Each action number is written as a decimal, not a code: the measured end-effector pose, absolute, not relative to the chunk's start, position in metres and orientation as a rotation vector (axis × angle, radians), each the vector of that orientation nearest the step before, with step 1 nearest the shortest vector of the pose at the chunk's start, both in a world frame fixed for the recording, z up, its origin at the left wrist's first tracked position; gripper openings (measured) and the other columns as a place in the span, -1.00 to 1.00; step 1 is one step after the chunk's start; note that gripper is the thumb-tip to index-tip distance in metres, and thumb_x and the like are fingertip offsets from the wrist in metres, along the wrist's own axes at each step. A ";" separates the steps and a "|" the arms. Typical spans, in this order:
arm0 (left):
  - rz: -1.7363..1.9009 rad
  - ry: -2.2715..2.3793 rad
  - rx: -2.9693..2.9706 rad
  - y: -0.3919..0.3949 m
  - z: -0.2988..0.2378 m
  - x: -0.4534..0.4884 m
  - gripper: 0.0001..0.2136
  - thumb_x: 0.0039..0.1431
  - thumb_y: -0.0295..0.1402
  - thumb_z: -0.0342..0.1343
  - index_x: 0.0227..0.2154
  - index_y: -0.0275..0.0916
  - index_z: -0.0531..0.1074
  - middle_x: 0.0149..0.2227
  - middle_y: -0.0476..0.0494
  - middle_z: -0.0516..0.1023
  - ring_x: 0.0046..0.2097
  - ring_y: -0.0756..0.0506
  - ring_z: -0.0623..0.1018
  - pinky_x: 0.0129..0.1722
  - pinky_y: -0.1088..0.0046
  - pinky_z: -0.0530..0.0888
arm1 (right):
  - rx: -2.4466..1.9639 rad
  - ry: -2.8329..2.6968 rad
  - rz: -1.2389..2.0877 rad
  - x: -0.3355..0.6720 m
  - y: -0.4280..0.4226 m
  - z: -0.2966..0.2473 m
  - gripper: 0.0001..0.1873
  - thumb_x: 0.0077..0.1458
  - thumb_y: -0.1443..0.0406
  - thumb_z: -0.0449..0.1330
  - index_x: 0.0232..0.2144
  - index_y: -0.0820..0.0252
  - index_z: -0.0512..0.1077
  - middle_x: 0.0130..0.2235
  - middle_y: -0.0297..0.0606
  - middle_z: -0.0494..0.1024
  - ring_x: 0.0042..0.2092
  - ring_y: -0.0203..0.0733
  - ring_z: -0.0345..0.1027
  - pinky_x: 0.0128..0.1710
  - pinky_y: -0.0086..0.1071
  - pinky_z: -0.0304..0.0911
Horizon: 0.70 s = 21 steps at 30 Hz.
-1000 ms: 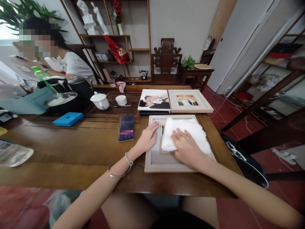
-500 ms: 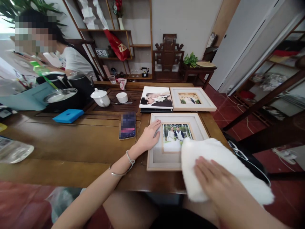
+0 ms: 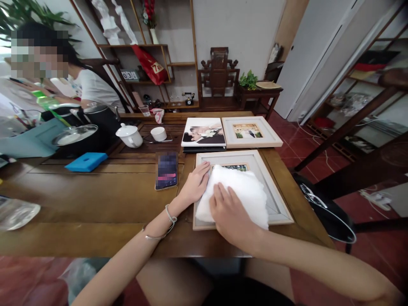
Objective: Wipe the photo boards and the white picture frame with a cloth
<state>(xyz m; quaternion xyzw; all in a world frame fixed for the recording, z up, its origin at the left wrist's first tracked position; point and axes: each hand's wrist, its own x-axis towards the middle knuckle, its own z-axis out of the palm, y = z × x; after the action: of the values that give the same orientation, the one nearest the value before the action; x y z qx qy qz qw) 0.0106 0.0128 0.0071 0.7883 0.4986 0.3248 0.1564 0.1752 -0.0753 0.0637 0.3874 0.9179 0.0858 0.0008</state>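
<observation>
A pale wooden picture frame (image 3: 280, 212) lies flat near the table's front edge. My left hand (image 3: 195, 182) rests on its left border, fingers stretched out and holding nothing. A folded white cloth (image 3: 247, 193) covers most of the photo inside, leaving only a strip along its top in sight. My right hand (image 3: 231, 212) bears down on the cloth and holds it against the frame, its fingers bent a little and its thumb hidden. A phone (image 3: 166, 171) with a lit screen lies left of my left hand.
Behind the frame are a white photo panel (image 3: 204, 132) and another framed photo (image 3: 251, 131). Leftward stand a lidded white cup (image 3: 129, 136), a small white bowl (image 3: 158, 134), a blue block (image 3: 86, 162) and a lidded pan (image 3: 75, 137). Another person (image 3: 95, 87) sits at the far left.
My right hand has swept the white cloth leftward, from the frame's lower right corner onto its photo. My left hand keeps its place on the left border. The view has shifted slightly.
</observation>
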 end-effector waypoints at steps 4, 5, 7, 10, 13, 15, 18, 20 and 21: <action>0.946 1.387 2.277 0.014 0.005 0.009 -0.61 0.34 -0.40 -0.15 0.12 -0.34 0.41 0.24 -0.32 0.40 0.32 -0.21 0.32 0.33 0.06 0.25 | 0.882 3.034 0.202 0.201 -0.091 0.066 -0.47 -0.01 0.51 0.09 0.07 0.58 0.40 0.21 0.29 0.34 0.25 0.22 0.22 0.19 0.00 0.21; 0.951 1.377 2.286 0.014 0.004 0.009 -0.61 0.33 -0.39 -0.13 0.13 -0.32 0.41 0.24 -0.32 0.40 0.32 -0.22 0.32 0.33 0.04 0.26 | 0.817 3.063 0.165 0.219 -0.096 0.068 -0.43 -0.05 0.51 0.10 0.07 0.54 0.41 0.22 0.23 0.36 0.25 0.18 0.23 0.20 -0.02 0.22; 0.947 1.372 2.299 0.014 0.003 0.009 -0.61 0.32 -0.37 -0.09 0.14 -0.32 0.40 0.24 -0.33 0.39 0.33 -0.24 0.31 0.32 0.02 0.25 | 0.864 3.037 0.098 0.260 -0.105 0.072 -0.32 -0.16 0.53 0.09 0.10 0.42 0.40 0.24 0.06 0.36 0.26 0.10 0.22 0.21 -0.07 0.22; 0.913 1.385 2.304 0.013 0.003 0.009 -0.60 0.31 -0.36 -0.06 0.16 -0.33 0.37 0.26 -0.35 0.36 0.34 -0.26 0.28 0.32 0.01 0.24 | 1.039 3.016 0.166 0.317 -0.105 0.076 -0.23 -0.25 0.57 0.04 0.09 0.21 0.43 0.20 -0.12 0.44 0.24 0.02 0.27 0.17 -0.07 0.26; 0.882 1.399 2.301 0.011 0.006 0.009 -0.58 0.28 -0.34 -0.01 0.18 -0.30 0.35 0.28 -0.35 0.33 0.34 -0.27 0.27 0.32 0.00 0.24 | 1.273 2.971 0.235 0.345 -0.084 0.068 -0.18 -0.25 0.58 -0.01 0.13 0.19 0.39 0.22 -0.14 0.41 0.29 0.01 0.18 0.18 -0.01 0.23; 0.881 1.396 2.306 0.011 0.008 0.009 -0.57 0.26 -0.33 0.03 0.17 -0.31 0.36 0.28 -0.36 0.34 0.34 -0.28 0.28 0.32 0.00 0.24 | 1.367 2.988 0.194 0.345 -0.062 0.058 -0.19 -0.21 0.57 -0.01 0.17 0.25 0.35 0.26 -0.09 0.35 0.34 0.03 0.07 0.23 0.08 0.13; 0.921 1.379 2.295 0.011 0.013 0.010 -0.57 0.23 -0.34 0.06 0.13 -0.36 0.40 0.24 -0.38 0.38 0.31 -0.28 0.34 0.32 0.04 0.26 | 1.532 3.040 0.141 0.332 -0.035 0.040 -0.25 -0.13 0.51 0.03 0.20 0.29 0.32 0.29 -0.02 0.30 0.36 0.09 0.00 0.25 0.25 -0.02; 0.975 1.389 2.255 0.011 0.017 0.011 -0.60 0.22 -0.35 0.07 0.09 -0.37 0.43 0.20 -0.38 0.44 0.27 -0.27 0.39 0.31 0.05 0.29 | 1.656 3.047 0.159 0.323 -0.026 0.031 -0.27 -0.09 0.48 0.06 0.20 0.27 0.31 0.28 -0.01 0.32 0.36 0.12 0.01 0.24 0.29 -0.05; 1.001 1.397 2.233 0.009 0.019 0.011 -0.62 0.21 -0.36 0.07 0.07 -0.36 0.45 0.18 -0.38 0.46 0.25 -0.26 0.42 0.30 0.06 0.31 | 1.694 3.041 0.177 0.320 -0.024 0.027 -0.27 -0.08 0.48 0.06 0.21 0.27 0.31 0.28 -0.01 0.32 0.35 0.13 0.01 0.24 0.29 -0.05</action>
<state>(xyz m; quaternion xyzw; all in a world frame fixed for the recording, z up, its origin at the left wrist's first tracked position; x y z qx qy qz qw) 0.0113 0.0090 0.0185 0.7822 0.4892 0.3505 0.1613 0.3199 -0.0243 0.0272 0.4788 0.8596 0.0501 -0.1713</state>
